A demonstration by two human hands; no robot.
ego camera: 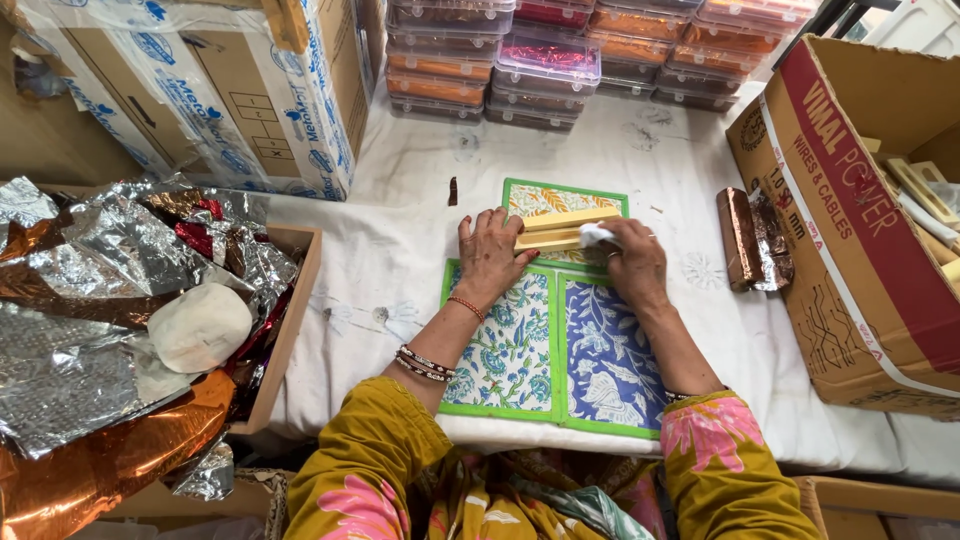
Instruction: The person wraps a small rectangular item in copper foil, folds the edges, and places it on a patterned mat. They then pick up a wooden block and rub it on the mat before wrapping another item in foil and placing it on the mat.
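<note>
Mustard-yellow sleeves [380, 460] lead to both hands on a green-bordered printed cloth mat [555, 350] — left hand [490, 255] flat, steadying a pale wooden block [560, 232]; right hand [632, 262] pinching a white cloth wad [597, 235] against it

We see a wooden block [560, 229] on printed mats [556, 350], under both hands — left hand [489, 258], right hand [634, 262]. Stacked plastic boxes [540, 70] sit behind; a foil-filled tray [290, 330] lies left, a cardboard box [850, 230] right.
</note>
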